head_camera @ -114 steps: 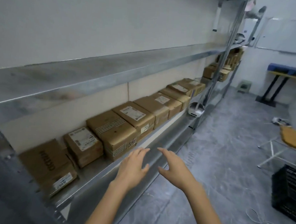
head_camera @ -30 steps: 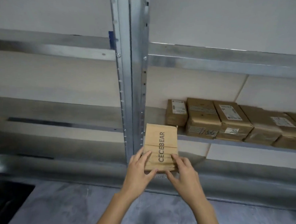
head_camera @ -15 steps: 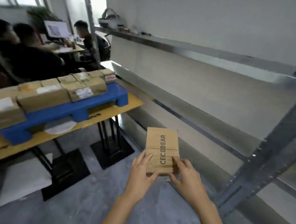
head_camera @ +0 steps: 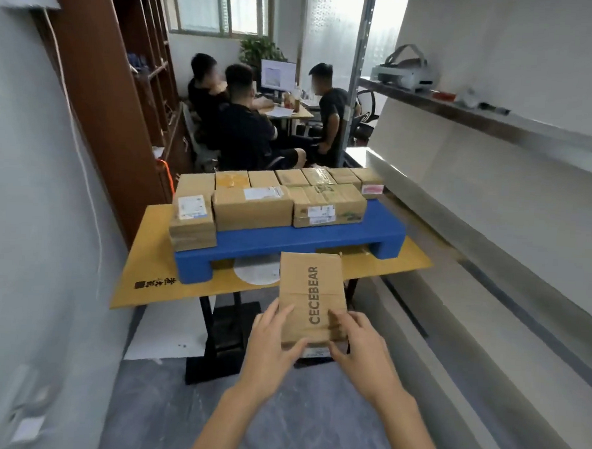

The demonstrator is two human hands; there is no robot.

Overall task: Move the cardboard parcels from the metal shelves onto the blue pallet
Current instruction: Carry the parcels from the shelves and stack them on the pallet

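I hold a flat brown cardboard parcel (head_camera: 311, 293) printed CECEBEAR in front of me, above the floor. My left hand (head_camera: 270, 346) grips its near left corner and my right hand (head_camera: 361, 351) grips its near right corner. Ahead stands the blue pallet (head_camera: 300, 240) on a yellow table (head_camera: 141, 278). Several cardboard parcels (head_camera: 254, 205) lie in rows on top of the pallet. The metal shelves (head_camera: 498, 128) run along the right wall; the stretch in view holds no parcels.
Three people sit at a desk (head_camera: 293, 112) behind the pallet. A brown wooden bookcase (head_camera: 123, 88) stands at the left. A white device (head_camera: 403, 73) rests on the upper shelf. The table's black base (head_camera: 223, 340) stands on the grey floor between me and the pallet.
I have turned left from the shelves with the parcel in both hands. The pallet, off to the left half a second ago, now lies straight ahead and closer.
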